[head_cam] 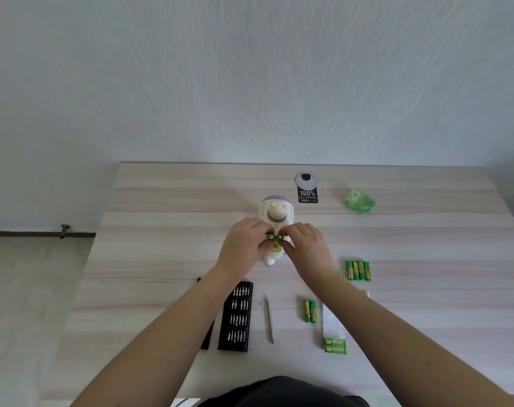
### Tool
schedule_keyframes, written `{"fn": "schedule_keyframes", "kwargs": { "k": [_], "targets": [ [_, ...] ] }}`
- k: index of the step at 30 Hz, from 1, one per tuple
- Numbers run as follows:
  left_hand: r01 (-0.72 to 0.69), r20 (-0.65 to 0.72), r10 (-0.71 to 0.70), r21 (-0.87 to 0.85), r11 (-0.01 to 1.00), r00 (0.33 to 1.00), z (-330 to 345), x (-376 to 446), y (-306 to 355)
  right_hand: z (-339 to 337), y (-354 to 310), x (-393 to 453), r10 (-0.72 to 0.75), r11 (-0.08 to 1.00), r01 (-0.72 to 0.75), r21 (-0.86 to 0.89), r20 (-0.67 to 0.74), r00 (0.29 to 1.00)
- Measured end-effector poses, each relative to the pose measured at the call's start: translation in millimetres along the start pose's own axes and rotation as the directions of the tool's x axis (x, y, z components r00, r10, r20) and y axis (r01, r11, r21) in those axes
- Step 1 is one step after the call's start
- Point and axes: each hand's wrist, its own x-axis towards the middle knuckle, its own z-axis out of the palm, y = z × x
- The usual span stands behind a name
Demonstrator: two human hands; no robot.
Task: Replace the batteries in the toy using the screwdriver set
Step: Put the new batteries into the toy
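Observation:
A white and purple toy (275, 214) lies on its back in the middle of the wooden table (161, 259). Both hands meet over its open battery bay. My left hand (242, 248) and my right hand (307, 249) pinch green batteries (275, 237) between their fingertips, with the battery ends facing me. A slim silver screwdriver (270, 320) lies on the table near me. The black bit case (236, 315) of the screwdriver set lies open to its left.
Several green batteries (359, 270) lie in a row at the right, two more (310, 311) nearer me, beside torn packaging (333, 333). A crumpled green wrapper (360, 200) and a black tag (307, 192) lie at the back. The floor lies beyond the table's left edge.

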Motion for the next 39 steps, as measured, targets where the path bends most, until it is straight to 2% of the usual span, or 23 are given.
{"fn": "schedule_keyframes", "kwargs": {
  "k": [7,13,16,21,26,35,39],
  "targets": [
    [-0.029,-0.004,0.029,0.015,0.999,1.000,-1.6,3.1,-0.7,1.1,0.1,0.8,0.018,1.000,-0.018,0.012,0.001,1.000],
    [0.012,-0.009,-0.013,-0.023,1.000,1.000,-1.5,1.0,-0.9,-1.3,-1.9,0.5,0.023,0.999,-0.022,0.042,-0.017,1.000],
    [0.035,-0.024,-0.037,-0.096,0.995,0.999,-3.0,-1.3,1.1,-5.0,-4.4,-1.3,0.050,0.994,-0.050,0.100,0.000,0.999],
    [0.120,-0.047,-0.143,-0.327,0.937,0.989,-14.1,-10.5,10.4,-10.8,-7.2,-7.1,0.227,0.936,-0.244,0.254,0.095,0.969],
    [0.169,-0.089,-0.231,-0.445,0.880,0.969,-21.4,-14.9,19.9,-16.1,-9.4,-9.2,0.252,0.908,-0.272,0.318,0.102,0.962],
    [0.124,-0.114,-0.197,-0.461,0.879,0.974,-24.0,-14.3,22.2,-20.9,-13.1,-9.2,0.269,0.887,-0.284,0.365,0.092,0.959],
    [0.206,-0.057,-0.298,-0.597,0.775,0.953,-21.1,-12.1,23.6,-21.7,-13.6,-9.7,0.272,0.872,-0.291,0.394,0.106,0.956]
  ]
}}
